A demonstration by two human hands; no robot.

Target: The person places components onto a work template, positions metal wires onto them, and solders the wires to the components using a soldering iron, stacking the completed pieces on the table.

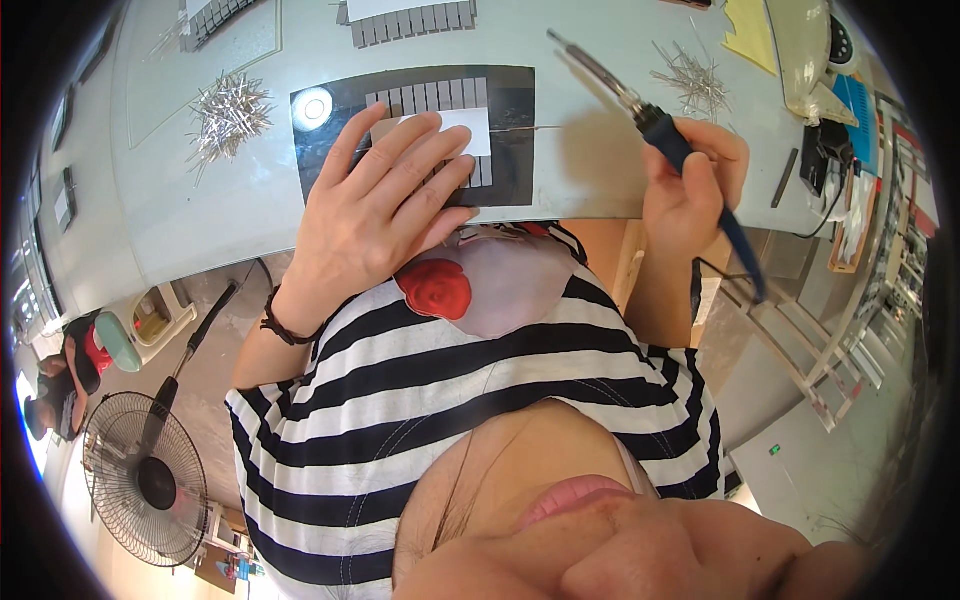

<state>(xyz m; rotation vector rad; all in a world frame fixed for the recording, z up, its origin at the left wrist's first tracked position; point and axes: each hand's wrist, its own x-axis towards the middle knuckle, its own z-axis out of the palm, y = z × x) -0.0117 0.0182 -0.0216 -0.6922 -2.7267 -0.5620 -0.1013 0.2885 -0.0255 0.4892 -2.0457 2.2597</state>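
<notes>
My left hand (375, 205) lies flat, fingers apart, on a row of grey strips (432, 98) with a white card (470, 128) on a black mat (510, 150). A thin wire (525, 128) runs off the mat's right side. My right hand (695, 185) grips a blue-handled soldering iron (655, 120). Its metal tip points up and left, raised above the table to the right of the mat, apart from the strips.
Piles of thin metal pins lie at the left (228, 112) and upper right (692, 80). More grey strips (410, 25) lie beyond the mat. A round silver disc (313, 106) sits on the mat's left corner. A floor fan (145, 480) stands at lower left.
</notes>
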